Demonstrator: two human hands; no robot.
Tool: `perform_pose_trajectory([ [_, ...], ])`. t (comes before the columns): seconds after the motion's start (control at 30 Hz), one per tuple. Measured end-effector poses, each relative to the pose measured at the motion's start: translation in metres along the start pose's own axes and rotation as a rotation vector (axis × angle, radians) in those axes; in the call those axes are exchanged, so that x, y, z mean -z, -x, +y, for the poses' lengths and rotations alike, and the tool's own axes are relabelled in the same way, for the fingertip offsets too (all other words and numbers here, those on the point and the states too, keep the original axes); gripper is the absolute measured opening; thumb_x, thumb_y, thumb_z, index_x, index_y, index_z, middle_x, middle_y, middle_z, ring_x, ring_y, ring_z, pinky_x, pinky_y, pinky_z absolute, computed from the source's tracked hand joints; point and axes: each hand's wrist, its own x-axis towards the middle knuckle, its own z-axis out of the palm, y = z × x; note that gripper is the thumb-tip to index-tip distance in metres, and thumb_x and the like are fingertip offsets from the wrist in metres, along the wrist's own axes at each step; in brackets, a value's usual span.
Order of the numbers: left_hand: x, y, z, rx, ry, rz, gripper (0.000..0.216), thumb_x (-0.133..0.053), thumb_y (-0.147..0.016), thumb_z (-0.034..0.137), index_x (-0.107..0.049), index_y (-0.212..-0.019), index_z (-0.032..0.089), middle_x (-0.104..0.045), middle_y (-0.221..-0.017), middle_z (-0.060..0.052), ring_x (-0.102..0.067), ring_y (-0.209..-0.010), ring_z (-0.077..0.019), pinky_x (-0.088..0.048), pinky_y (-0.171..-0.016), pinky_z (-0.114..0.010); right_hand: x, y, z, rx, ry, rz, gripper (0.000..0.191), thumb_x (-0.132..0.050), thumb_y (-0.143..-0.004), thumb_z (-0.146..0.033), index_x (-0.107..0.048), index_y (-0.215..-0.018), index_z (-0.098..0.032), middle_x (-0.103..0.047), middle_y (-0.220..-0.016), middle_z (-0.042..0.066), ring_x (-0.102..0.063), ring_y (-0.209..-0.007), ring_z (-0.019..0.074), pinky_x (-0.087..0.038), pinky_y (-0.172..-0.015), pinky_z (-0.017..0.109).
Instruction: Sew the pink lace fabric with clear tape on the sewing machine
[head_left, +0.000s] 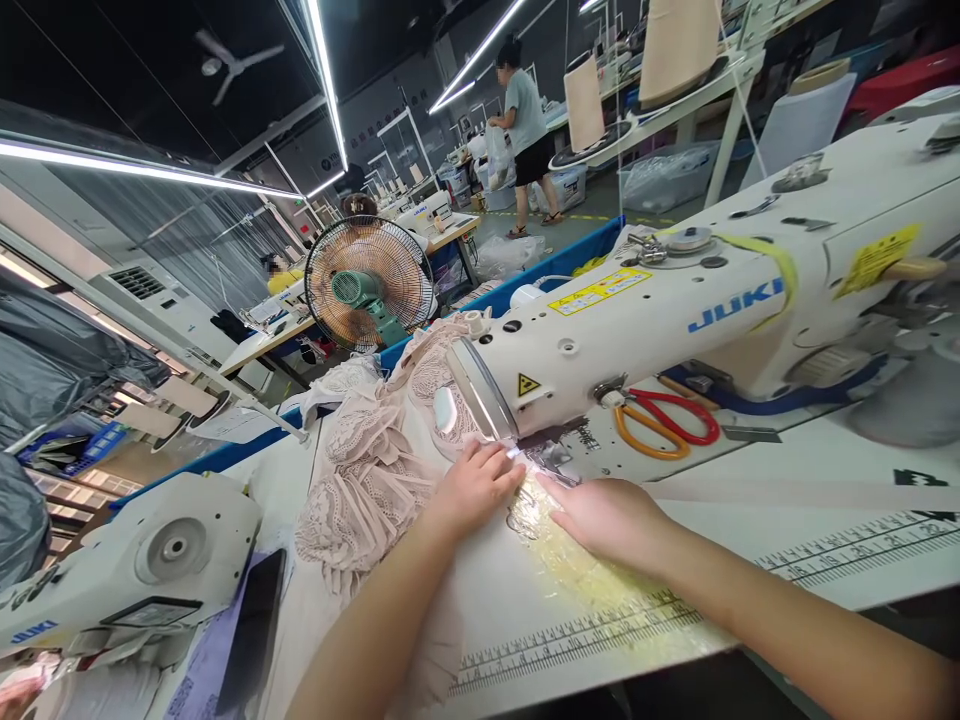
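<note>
I read "JUKI" in blue on the arm of the sewing machine (675, 300) at two o'clock, and again on a second machine (127, 570) at eight o'clock. Its yellow labels (598, 291) are too small to read, as are the ruler numbers (862, 550) on the table at four o'clock.

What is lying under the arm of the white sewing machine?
Under the sewing machine arm lie scissors with one red and one orange handle, flat on the table. The needle area is hidden behind the left hand fingers and lace fabric.

dark workshop, ceiling light strips (324, 75) (bright), standing fan (369, 283).
</note>
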Motion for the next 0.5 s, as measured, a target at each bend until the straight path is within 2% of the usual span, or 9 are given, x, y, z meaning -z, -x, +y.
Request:
perform_pose_trajectory([
  [0.13,-0.004,0.003,-0.006,0.039,-0.041,0.018,0.027,-0.039,-0.095,0.021,-0.059,-0.113,0.018,-0.062,-0.114,-0.011,-0.055,-0.107,-0.0228,-0.039,-0.098,-0.044,-0.013,0.007,0.002,-0.012,-0.031,0.085,0.049,-0.032,-0.093,-0.029,-0.040,-0.140,-0.016,-0.071,-0.076,0.013,-0.065,-0.069,0.0303,-0.035,-0.050,0.032],
  [0.2,-0.008,0.004,-0.007,0.112,-0.055,0.014,0.028,-0.039,-0.094,0.018,-0.059,-0.113,0.018,-0.062,-0.113,-0.011,-0.055,-0.108,-0.0238,-0.037,-0.100,-0.047,-0.020,0.010,0.004,-0.018,-0.053,0.141,0.048,-0.029,-0.093,-0.028,-0.043,-0.138,-0.016,-0.071,-0.081,0.012,-0.065,-0.072,0.0299,-0.034,-0.050,0.032],
  [0.27,-0.012,0.005,-0.008,0.266,-0.053,-0.015,0.029,-0.039,-0.093,0.017,-0.060,-0.113,0.019,-0.061,-0.114,-0.012,-0.051,-0.114,-0.0261,-0.033,-0.103,-0.050,-0.025,0.012,0.005,-0.019,-0.075,0.180,0.047,-0.028,-0.093,-0.028,-0.045,-0.136,-0.017,-0.071,-0.083,0.011,-0.064,-0.074,0.0289,-0.034,-0.051,0.031],
  [0.37,-0.016,0.002,-0.013,0.642,0.018,-0.136,0.031,-0.046,-0.090,0.025,-0.058,-0.118,0.017,-0.053,-0.127,-0.017,-0.043,-0.124,-0.0309,-0.030,-0.105,-0.051,-0.029,0.012,0.006,-0.003,-0.104,0.216,0.047,-0.028,-0.093,-0.028,-0.048,-0.134,-0.017,-0.071,-0.082,0.010,-0.064,-0.074,0.0273,-0.034,-0.051,0.031],
  [0.43,-0.018,0.000,-0.020,0.828,0.075,-0.207,0.043,-0.052,-0.087,0.033,-0.054,-0.124,0.012,-0.052,-0.126,-0.021,-0.047,-0.119,-0.0340,-0.037,-0.100,-0.049,-0.028,0.011,0.006,0.004,-0.117,0.233,0.046,-0.029,-0.093,-0.027,-0.049,-0.133,-0.016,-0.072,-0.082,0.010,-0.064,-0.073,0.0272,-0.034,-0.051,0.031],
  [0.5,-0.019,-0.003,-0.030,0.902,0.110,-0.234,0.052,-0.054,-0.085,0.038,-0.050,-0.128,0.009,-0.056,-0.120,-0.022,-0.053,-0.111,-0.0341,-0.045,-0.092,-0.046,-0.027,0.010,0.007,0.009,-0.129,0.246,0.046,-0.029,-0.092,-0.025,-0.051,-0.131,-0.015,-0.071,-0.081,0.011,-0.064,-0.072,0.0278,-0.034,-0.051,0.032],
])
